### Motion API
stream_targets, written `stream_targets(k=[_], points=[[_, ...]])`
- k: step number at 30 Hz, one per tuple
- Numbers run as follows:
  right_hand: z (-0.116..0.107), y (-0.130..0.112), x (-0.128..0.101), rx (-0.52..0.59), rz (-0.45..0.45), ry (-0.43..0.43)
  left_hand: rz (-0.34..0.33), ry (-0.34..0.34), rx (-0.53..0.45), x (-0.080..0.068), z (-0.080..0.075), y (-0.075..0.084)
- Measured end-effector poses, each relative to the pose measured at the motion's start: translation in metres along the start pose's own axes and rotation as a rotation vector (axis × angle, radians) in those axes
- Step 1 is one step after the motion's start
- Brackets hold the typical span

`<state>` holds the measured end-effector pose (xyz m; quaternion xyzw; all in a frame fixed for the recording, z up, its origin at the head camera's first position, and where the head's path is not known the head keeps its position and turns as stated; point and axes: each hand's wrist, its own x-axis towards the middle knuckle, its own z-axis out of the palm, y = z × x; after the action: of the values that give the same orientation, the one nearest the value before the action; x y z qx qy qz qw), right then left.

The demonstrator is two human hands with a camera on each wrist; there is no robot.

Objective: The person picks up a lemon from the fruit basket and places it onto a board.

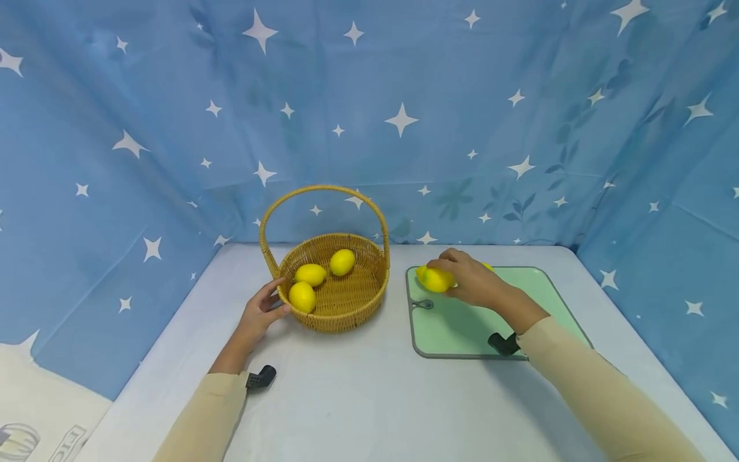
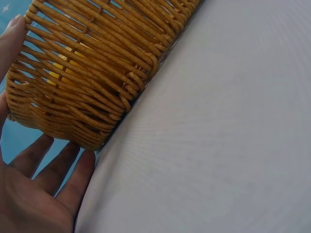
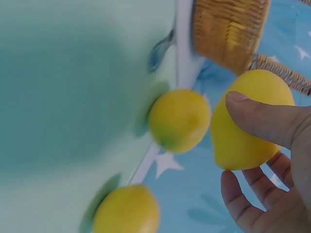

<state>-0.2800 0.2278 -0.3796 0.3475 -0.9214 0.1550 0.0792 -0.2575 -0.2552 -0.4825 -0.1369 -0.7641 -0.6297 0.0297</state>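
A woven basket [image 1: 346, 324] with a tall arched handle holds three lemons [image 1: 310, 274]. My left hand [image 1: 260, 319] is at the basket's left side, its thumb and fingers spread and touching the outer wall; in the left wrist view, fairly straight fingers [image 2: 77, 179] rest low against the weave. My right hand [image 1: 470, 280] grips a lemon [image 3: 252, 121] between thumb and fingers, above the left part of a green cutting board [image 1: 462, 333]. Two more lemons lie on the board in the right wrist view, a nearer lemon [image 3: 180, 121] beside the held one and a farther lemon [image 3: 127, 211].
The white table [image 1: 346, 398] carries the basket at left and the board at right, with a gap between them. A blue star-patterned curtain [image 1: 369, 128] hangs behind and along both sides. Dark wrist-camera mounts [image 1: 262, 377] sit at both sleeves.
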Motion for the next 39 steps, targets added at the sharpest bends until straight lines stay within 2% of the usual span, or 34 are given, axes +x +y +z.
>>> stream_targets(k=[8,17,27,39], points=[[-0.005,0.024,-0.023,-0.016,0.091,-0.031,0.01,0.01,0.007,0.001,0.001,-0.001],[-0.024,0.043,-0.046,-0.057,0.143,0.003,0.001,0.009,0.018,0.0,0.002,0.001],[-0.041,0.067,-0.066,-0.047,0.238,-0.017,-0.006,0.016,0.004,0.001,0.001,0.002],[-0.04,0.104,-0.09,-0.038,0.356,-0.04,-0.001,0.009,-0.008,-0.001,0.002,0.002]])
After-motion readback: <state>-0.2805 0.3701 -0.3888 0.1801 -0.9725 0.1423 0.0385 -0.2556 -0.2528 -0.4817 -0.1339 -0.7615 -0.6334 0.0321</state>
